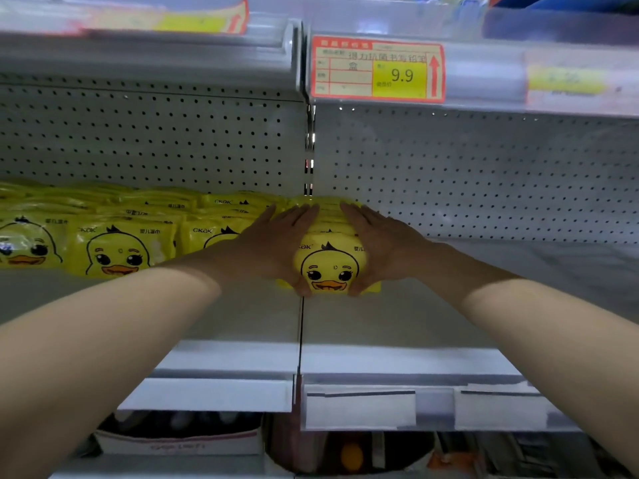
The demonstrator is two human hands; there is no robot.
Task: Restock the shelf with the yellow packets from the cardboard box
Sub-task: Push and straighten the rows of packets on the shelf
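Note:
A row of yellow packets [328, 267] printed with a cartoon duck stands on the grey shelf [432, 319], right at the seam between two shelf sections. My left hand [276, 243] presses flat against the row's left side and my right hand [377, 243] against its right side, fingers straight and pointing to the back, thumbs at the front packet's lower corners. More yellow duck packets [117, 250] fill the shelf to the left in rows. The cardboard box is out of view.
A perforated back panel [484, 181] closes the shelf. The upper shelf's edge carries a red and yellow price tag [378, 72] reading 9.9. Blank label holders [359, 409] line the front edge. Dark goods sit on the shelf below [179, 433].

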